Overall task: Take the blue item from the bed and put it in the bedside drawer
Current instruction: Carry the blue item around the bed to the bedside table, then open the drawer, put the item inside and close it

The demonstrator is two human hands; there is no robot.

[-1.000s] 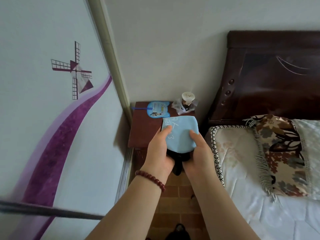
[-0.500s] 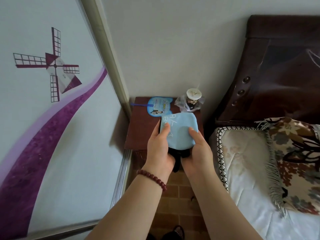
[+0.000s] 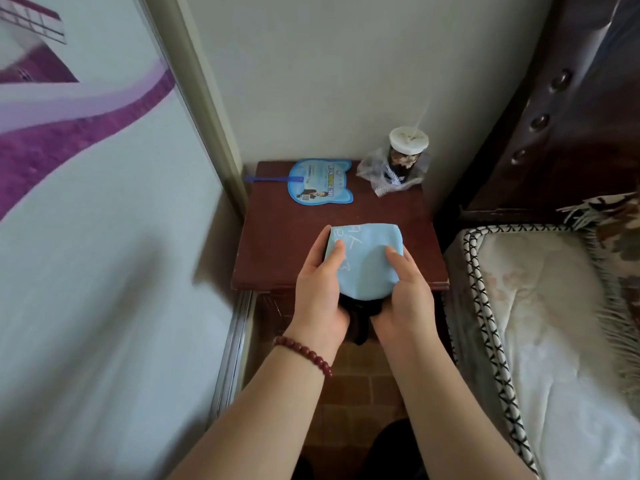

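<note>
While both hands hold it over the front edge of the nightstand, the light-blue folded fabric item with white lettering (image 3: 363,259) is off the bed and not yet in any drawer. Left hand (image 3: 320,292) clasps its left side, thumb on top; right hand (image 3: 403,299) clasps its right side, thumb likewise on top. Both are closed on the item. A dark, black part hangs down between the wrists, below the blue face; cannot tell whether it belongs to the same item.

Beyond the grip: dark red-brown wooden bedside table (image 3: 277,251), with a blue cat-shaped plastic hand fan (image 3: 322,183) at its far left and a dark bottle with a white round cap wrapped in clear film (image 3: 403,161) at its far right. To the right of the grip: bed with a cream quilted cover (image 3: 540,306). A dark red bead bracelet (image 3: 304,353) sits on the left wrist.

The drawer front lies below the grip, mostly hidden by the hands; no open drawer is visible.

Judgement on the step in hand: one hand must be freed for the drawer. Best to shift the item fully into the right hand, gathering the dangling black part so it does not snag, then pull the drawer with the left. Keep the item low and clear of the table's front lip. Risk: the fold may loosen under a one-handed hold.
</note>
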